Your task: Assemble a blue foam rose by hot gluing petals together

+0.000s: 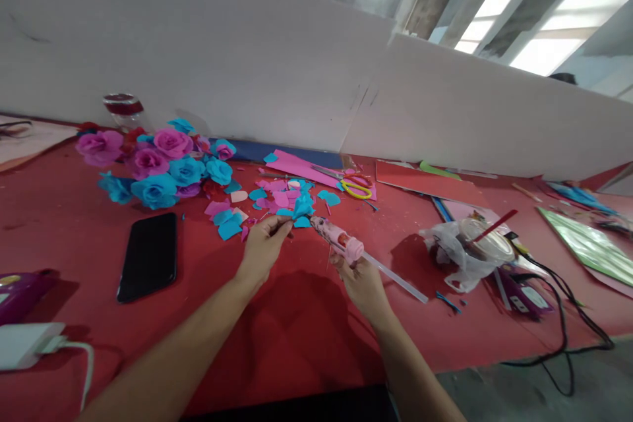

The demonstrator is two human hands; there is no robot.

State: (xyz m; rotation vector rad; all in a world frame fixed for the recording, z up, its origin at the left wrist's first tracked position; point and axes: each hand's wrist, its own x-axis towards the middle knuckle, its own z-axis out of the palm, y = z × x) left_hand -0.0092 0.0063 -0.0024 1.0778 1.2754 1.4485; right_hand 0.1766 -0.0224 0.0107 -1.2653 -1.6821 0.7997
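Observation:
Pinched in my left hand [264,244] is a blue paper flower [301,206], its petals facing up and away from me. My right hand [360,280] is wrapped round a pink glue gun [339,239], and a long clear glue stick [398,280] juts from its back end. The gun's dark nozzle points left and lies close to the flower's base; whether they touch I cannot tell. Loose blue petals [230,227] and pink paper petals [281,199] are scattered just beyond my hands.
Finished paper flowers [158,191] are bunched at the left, behind a black phone [148,257]. Scissors [357,186] lie on pink paper. To the right sit a plastic bag with a lidded cup [487,241], a purple device [524,293] and black cables [564,316]. A white partition [222,59] borders the red table.

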